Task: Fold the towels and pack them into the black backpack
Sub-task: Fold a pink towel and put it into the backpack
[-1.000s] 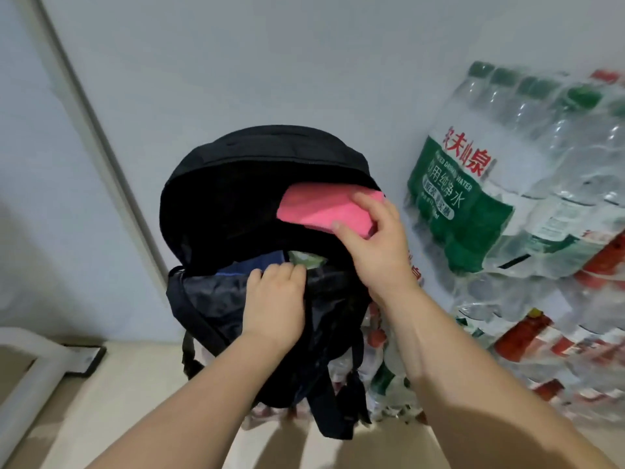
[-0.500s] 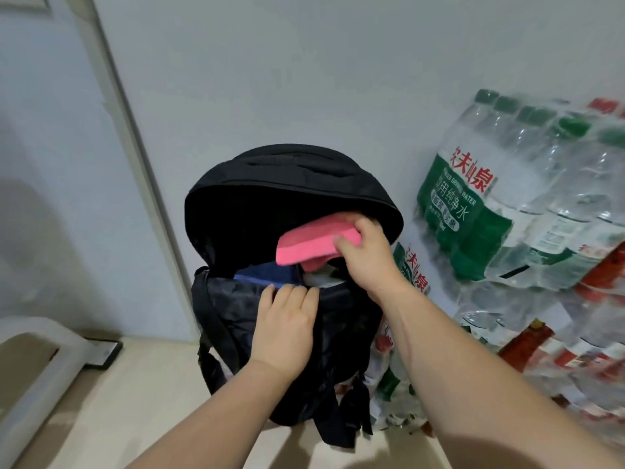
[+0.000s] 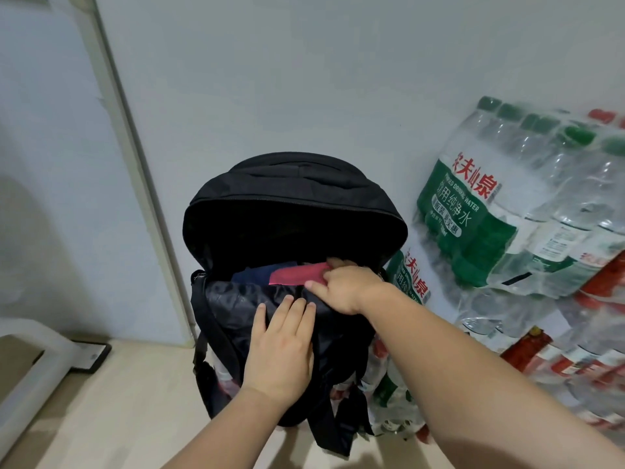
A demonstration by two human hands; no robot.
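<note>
Now pink towel sunk into backpack, R hand pinching

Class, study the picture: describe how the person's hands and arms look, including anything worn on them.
The left hand and the right hand are bare: no gloves, rings or bracelets show. The left forearm and the right forearm are bare to the frame's edge, with no sleeve, watch or band in view.
</note>
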